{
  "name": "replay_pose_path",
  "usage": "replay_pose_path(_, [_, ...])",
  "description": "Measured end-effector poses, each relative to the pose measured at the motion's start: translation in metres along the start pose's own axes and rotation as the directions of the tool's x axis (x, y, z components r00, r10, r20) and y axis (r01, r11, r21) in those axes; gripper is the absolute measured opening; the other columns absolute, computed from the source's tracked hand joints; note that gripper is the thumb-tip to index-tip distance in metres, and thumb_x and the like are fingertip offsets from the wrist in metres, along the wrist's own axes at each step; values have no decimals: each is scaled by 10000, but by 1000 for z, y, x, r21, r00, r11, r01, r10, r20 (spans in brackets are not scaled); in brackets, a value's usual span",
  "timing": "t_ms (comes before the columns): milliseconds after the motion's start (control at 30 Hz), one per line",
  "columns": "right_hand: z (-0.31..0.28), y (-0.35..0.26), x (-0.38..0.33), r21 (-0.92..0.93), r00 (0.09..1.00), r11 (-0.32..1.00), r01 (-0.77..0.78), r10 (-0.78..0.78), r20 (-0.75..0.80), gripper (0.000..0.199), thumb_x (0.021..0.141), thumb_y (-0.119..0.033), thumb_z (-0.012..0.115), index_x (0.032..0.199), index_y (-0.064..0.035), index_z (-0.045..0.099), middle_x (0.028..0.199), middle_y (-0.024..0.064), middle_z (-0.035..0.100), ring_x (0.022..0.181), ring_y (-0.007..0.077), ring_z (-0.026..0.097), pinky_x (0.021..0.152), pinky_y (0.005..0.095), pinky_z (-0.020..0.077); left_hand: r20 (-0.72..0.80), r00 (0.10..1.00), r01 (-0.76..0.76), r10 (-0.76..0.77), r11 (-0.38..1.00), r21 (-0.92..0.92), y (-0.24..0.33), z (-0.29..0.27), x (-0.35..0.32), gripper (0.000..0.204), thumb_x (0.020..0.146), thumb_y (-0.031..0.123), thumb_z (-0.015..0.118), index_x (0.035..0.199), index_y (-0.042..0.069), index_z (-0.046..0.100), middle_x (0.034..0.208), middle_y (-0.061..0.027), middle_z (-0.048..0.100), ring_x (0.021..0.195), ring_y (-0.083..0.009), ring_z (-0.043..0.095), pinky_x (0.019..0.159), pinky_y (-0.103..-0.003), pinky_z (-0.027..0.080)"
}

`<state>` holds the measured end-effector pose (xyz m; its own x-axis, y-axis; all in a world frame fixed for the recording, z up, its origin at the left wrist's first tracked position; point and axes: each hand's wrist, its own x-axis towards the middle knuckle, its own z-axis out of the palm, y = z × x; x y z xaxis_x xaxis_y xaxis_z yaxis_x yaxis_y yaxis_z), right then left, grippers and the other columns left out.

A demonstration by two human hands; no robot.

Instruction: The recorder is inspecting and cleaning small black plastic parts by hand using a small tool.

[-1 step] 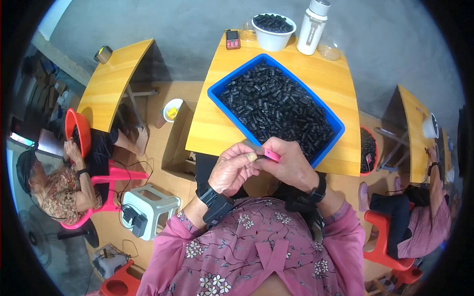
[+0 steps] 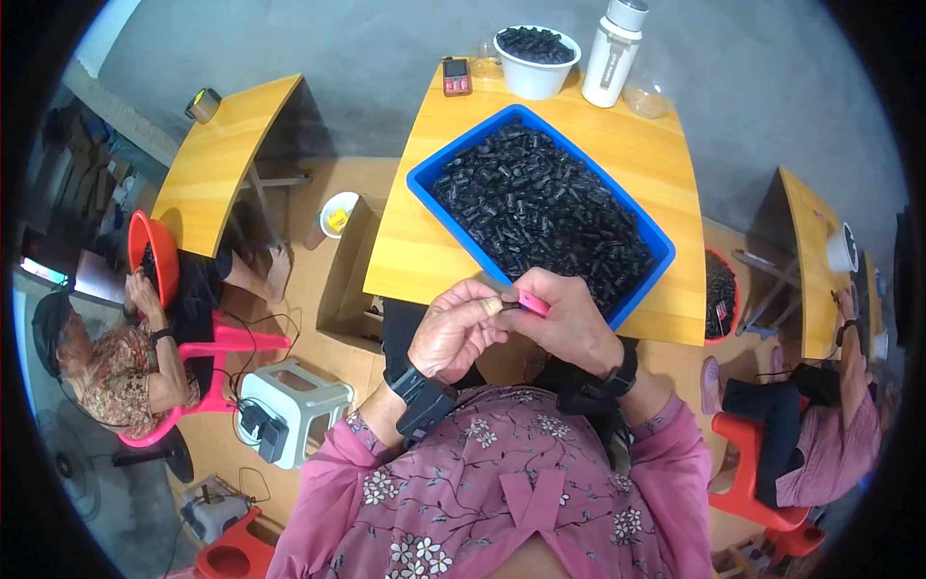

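Two hands meet just below the near edge of the wooden surface point(image 2: 424, 261), close to the person's chest. The left hand point(image 2: 461, 330) is curled, its fingers point(image 2: 479, 307) pinched shut on a small dark piece point(image 2: 507, 305) held between thumb and forefinger. The right hand point(image 2: 569, 323) is wrapped around a pink tool point(image 2: 533, 304), its fingers closed on the handle, and the tip of the tool touches the dark piece where the two hands come together. Both wrists wear dark bands, and the sleeves are pink with a flower print.

Just beyond the hands, a blue tray point(image 2: 422, 179) sits slantwise on the surface, heaped with many small black cylinders point(image 2: 535, 207) of the same kind as the held piece. At the far edge of the surface stand a white bowl point(image 2: 536, 60) filled with more black pieces, a white bottle point(image 2: 612, 53) just to its right, a small red and dark device point(image 2: 456, 76) to its left, and a clear cup point(image 2: 644, 98) near the bottle.

On the left, another person in a patterned top sits on a pink chair point(image 2: 227, 343) holding a red basin point(image 2: 154, 253), beside a second wooden table point(image 2: 222, 164). A grey stool point(image 2: 294, 405) stands on the floor near the left elbow. On the right, a further person sits on a red chair point(image 2: 757, 482) by a third table point(image 2: 805, 241).
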<state>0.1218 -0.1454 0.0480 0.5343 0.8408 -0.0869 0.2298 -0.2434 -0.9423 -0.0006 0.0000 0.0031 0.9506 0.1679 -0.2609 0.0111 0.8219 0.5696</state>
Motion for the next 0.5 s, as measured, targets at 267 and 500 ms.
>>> replay_pose_path(267, [-2, 19, 7, 178, 987, 974, 142, -127, -95, 152, 873, -96, 703, 988, 0, 676, 804, 6, 664, 721, 35, 556, 672, 227, 482, -85, 993, 63, -78, 984, -165, 1, 3, 3, 91, 913, 55, 589, 999, 33, 607, 884, -92, 645, 816, -217, 645, 776, -359, 537])
replay_pose_path(500, [-6, 16, 8, 320, 998, 946, 57, -51, -26, 164, 932, -118, 636, 1026, 6, 687, 832, 9, 688, 699, 22, 547, 617, 199, 455, -39, 993, 102, -114, 966, -239, 2, 5, 1, 86, 913, 64, 594, 991, 31, 611, 900, -101, 646, 868, -228, 646, 805, -353, 531])
